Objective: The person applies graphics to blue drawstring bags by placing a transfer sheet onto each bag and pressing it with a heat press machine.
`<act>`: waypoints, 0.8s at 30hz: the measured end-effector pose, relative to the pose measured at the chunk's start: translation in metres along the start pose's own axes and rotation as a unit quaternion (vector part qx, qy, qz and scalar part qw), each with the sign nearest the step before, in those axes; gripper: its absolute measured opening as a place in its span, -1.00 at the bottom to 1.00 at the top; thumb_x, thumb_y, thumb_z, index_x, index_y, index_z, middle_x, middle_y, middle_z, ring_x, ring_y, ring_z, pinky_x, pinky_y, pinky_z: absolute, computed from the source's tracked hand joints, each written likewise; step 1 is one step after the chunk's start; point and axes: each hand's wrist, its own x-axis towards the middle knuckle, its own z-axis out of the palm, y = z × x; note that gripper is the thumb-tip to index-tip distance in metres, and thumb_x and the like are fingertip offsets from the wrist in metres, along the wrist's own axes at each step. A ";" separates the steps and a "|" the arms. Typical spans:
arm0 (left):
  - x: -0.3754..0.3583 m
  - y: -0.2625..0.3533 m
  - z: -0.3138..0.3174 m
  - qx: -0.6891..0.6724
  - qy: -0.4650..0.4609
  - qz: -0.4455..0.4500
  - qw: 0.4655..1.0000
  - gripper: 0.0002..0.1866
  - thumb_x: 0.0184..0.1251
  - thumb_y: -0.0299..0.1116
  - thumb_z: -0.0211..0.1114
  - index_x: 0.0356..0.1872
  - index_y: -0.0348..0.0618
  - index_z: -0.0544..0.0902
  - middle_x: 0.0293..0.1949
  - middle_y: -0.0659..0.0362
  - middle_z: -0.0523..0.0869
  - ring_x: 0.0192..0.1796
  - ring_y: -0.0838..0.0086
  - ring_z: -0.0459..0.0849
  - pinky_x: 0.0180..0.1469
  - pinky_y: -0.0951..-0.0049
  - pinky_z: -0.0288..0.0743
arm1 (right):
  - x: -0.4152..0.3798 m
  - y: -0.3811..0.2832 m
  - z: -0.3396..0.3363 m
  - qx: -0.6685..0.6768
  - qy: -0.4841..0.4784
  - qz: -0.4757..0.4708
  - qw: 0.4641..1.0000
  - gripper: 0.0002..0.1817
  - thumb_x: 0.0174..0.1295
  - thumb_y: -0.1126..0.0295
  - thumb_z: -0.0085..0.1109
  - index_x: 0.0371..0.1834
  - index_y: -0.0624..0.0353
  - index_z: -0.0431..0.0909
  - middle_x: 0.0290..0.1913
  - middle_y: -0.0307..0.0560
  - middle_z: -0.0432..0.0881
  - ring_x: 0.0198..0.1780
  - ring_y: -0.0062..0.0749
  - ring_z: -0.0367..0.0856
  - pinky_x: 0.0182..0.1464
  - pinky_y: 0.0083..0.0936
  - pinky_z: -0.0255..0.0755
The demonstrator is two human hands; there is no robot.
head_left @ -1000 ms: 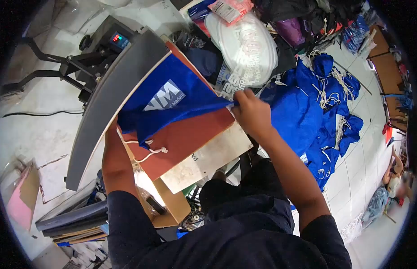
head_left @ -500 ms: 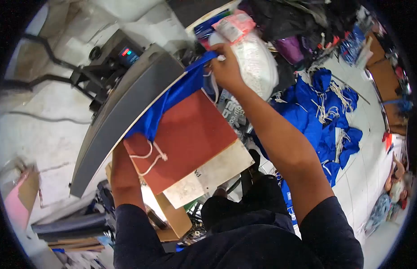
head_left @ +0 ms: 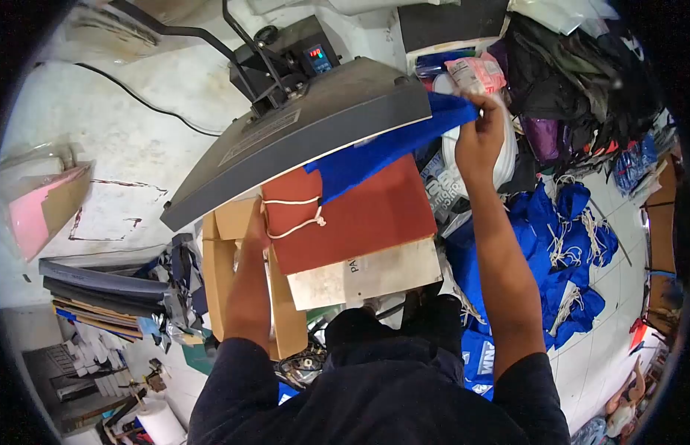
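A blue cloth (head_left: 382,159) with white drawstrings lies partly under the tilted grey plate of a heat press (head_left: 300,122), over a red-brown pad (head_left: 360,222). My right hand (head_left: 481,132) pinches the cloth's far right corner. On the left side, my forearm reaches up beside the pad; the fingers are hidden at the pad's left edge, near the white cord loop (head_left: 297,215). A stained white board (head_left: 367,272) sticks out from below the pad on my side.
Blue drawstring bags (head_left: 541,230) are heaped at the right. Behind my right hand are a white roll-like bundle (head_left: 508,152) and a pink packet (head_left: 476,73). An open cardboard box (head_left: 215,278) stands left of the pad. Dark fabrics (head_left: 560,81) lie at the upper right.
The view has shifted, so the press and pad appear farther right and up. The cloth looks flatter and more stretched toward my right hand, with less hanging over the pad.
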 end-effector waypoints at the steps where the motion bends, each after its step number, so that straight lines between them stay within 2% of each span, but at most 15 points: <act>1: 0.006 0.006 0.002 -0.003 -0.006 0.004 1.000 -0.16 0.39 0.34 0.04 0.45 -0.13 0.34 0.38 0.07 0.49 0.34 0.22 0.52 0.46 0.11 0.30 | -0.009 -0.004 -0.004 0.003 -0.032 0.011 0.999 -0.79 0.39 0.51 0.15 0.05 0.25 0.47 -0.04 -0.13 0.62 -0.16 -0.62 0.54 -0.14 -0.65 0.44; 3: 0.001 0.025 0.026 0.103 0.180 0.006 0.978 -0.26 0.42 0.22 0.06 0.34 -0.23 0.42 0.25 -0.03 0.59 0.24 0.15 0.61 0.31 0.07 0.48 | -0.033 -0.013 -0.015 0.007 -0.061 0.060 0.996 -0.77 0.37 0.54 0.14 0.07 0.26 0.46 -0.05 -0.14 0.61 -0.17 -0.63 0.54 -0.16 -0.66 0.43; 4: 0.039 0.034 -0.021 0.085 0.240 -0.006 0.967 -0.40 0.46 0.07 0.02 0.24 -0.26 0.49 0.17 -0.05 0.63 0.16 0.15 0.66 0.25 0.07 0.54 | -0.045 -0.024 -0.020 -0.012 -0.078 0.075 0.994 -0.76 0.36 0.57 0.13 0.08 0.26 0.46 -0.06 -0.14 0.61 -0.18 -0.63 0.53 -0.17 -0.67 0.42; 5: 0.051 0.041 -0.030 0.077 0.237 -0.001 0.968 -0.40 0.46 0.07 0.02 0.24 -0.26 0.49 0.17 -0.05 0.63 0.16 0.15 0.66 0.25 0.07 0.54 | -0.056 -0.034 -0.025 -0.032 -0.093 0.088 0.991 -0.74 0.35 0.59 0.12 0.08 0.26 0.46 -0.08 -0.14 0.61 -0.19 -0.63 0.53 -0.18 -0.68 0.41; 7: 0.062 0.047 -0.039 0.099 0.142 -0.037 0.984 -0.45 0.48 -0.04 -0.03 0.24 -0.30 0.47 0.17 -0.05 0.64 0.16 0.15 0.66 0.25 0.09 0.54 | -0.077 -0.031 -0.042 -0.034 -0.120 0.093 0.988 -0.73 0.34 0.61 0.10 0.09 0.25 0.45 -0.10 -0.15 0.60 -0.22 -0.65 0.51 -0.21 -0.69 0.40; 9: 0.051 0.047 -0.023 0.095 0.159 -0.032 0.982 -0.48 0.49 -0.11 -0.06 0.26 -0.30 0.47 0.22 -0.05 0.61 0.20 0.16 0.64 0.30 0.10 0.51 | -0.091 -0.021 -0.054 -0.037 -0.144 0.100 0.984 -0.72 0.33 0.63 0.08 0.09 0.25 0.45 -0.12 -0.16 0.59 -0.25 -0.66 0.50 -0.24 -0.70 0.39; 11: 0.043 0.046 -0.009 0.087 0.095 -0.073 0.989 -0.47 0.49 -0.09 -0.03 0.26 -0.30 0.49 0.26 -0.04 0.60 0.23 0.19 0.63 0.32 0.11 0.49 | -0.097 -0.021 -0.056 -0.089 -0.143 0.167 0.972 -0.71 0.32 0.66 0.05 0.10 0.24 0.45 -0.16 -0.17 0.57 -0.30 -0.70 0.46 -0.33 -0.70 0.36; 12: 0.043 0.048 -0.006 0.083 0.090 -0.070 0.990 -0.47 0.49 -0.09 -0.03 0.26 -0.30 0.49 0.26 -0.04 0.60 0.23 0.19 0.63 0.32 0.11 0.49 | -0.098 -0.028 -0.053 -0.103 -0.135 0.173 0.970 -0.69 0.31 0.67 0.04 0.10 0.23 0.46 -0.18 -0.17 0.55 -0.35 -0.71 0.43 -0.38 -0.70 0.33; 15: 0.049 0.052 -0.008 0.102 0.076 -0.075 0.989 -0.50 0.49 -0.13 -0.01 0.24 -0.29 0.51 0.22 -0.03 0.62 0.19 0.20 0.66 0.28 0.10 0.52 | -0.107 -0.024 -0.054 -0.144 -0.136 0.205 0.959 -0.70 0.31 0.67 0.05 0.09 0.24 0.46 -0.18 -0.16 0.56 -0.35 -0.71 0.43 -0.38 -0.71 0.34; 16: 0.051 0.051 -0.012 0.105 0.072 -0.077 0.989 -0.51 0.49 -0.14 0.00 0.24 -0.29 0.51 0.21 -0.03 0.63 0.18 0.20 0.67 0.27 0.09 0.53 | -0.111 -0.020 -0.055 -0.162 -0.144 0.189 0.958 -0.71 0.32 0.65 0.07 0.09 0.25 0.47 -0.16 -0.16 0.56 -0.36 -0.71 0.44 -0.37 -0.71 0.35; 21: 0.074 0.028 -0.057 0.075 0.060 -0.069 0.993 -0.57 0.49 -0.20 0.04 0.21 -0.26 0.53 0.16 -0.01 0.67 0.11 0.22 0.71 0.21 0.07 0.58 | -0.124 -0.030 -0.050 -0.168 -0.173 0.195 0.951 -0.74 0.32 0.63 0.06 0.06 0.27 0.47 -0.13 -0.16 0.56 -0.35 -0.68 0.45 -0.35 -0.68 0.38; 22: 0.093 0.019 -0.076 0.032 0.047 -0.062 0.996 -0.64 0.48 -0.27 0.06 0.13 -0.25 0.60 0.06 0.01 0.73 0.05 0.26 0.74 0.12 0.13 0.63 | -0.127 -0.030 -0.049 -0.165 -0.172 0.199 0.951 -0.75 0.33 0.63 0.05 0.06 0.28 0.47 -0.12 -0.16 0.56 -0.35 -0.67 0.45 -0.35 -0.66 0.38; 23: 0.105 0.015 -0.086 0.016 0.049 -0.053 0.997 -0.64 0.48 -0.27 0.06 0.13 -0.25 0.60 0.06 0.01 0.73 0.05 0.26 0.74 0.12 0.13 0.63 | -0.131 -0.025 -0.050 -0.123 -0.169 0.209 0.955 -0.75 0.33 0.62 0.04 0.06 0.28 0.46 -0.14 -0.17 0.56 -0.34 -0.66 0.48 -0.35 -0.64 0.39; 24: 0.118 0.013 -0.090 0.023 0.043 -0.040 0.998 -0.68 0.46 -0.28 0.08 0.04 -0.24 0.65 -0.04 0.04 0.76 -0.05 0.29 0.76 0.01 0.20 0.65 | -0.133 -0.018 -0.053 -0.130 -0.171 0.211 0.954 -0.74 0.33 0.62 0.03 0.07 0.28 0.45 -0.15 -0.17 0.56 -0.34 -0.65 0.49 -0.34 -0.63 0.41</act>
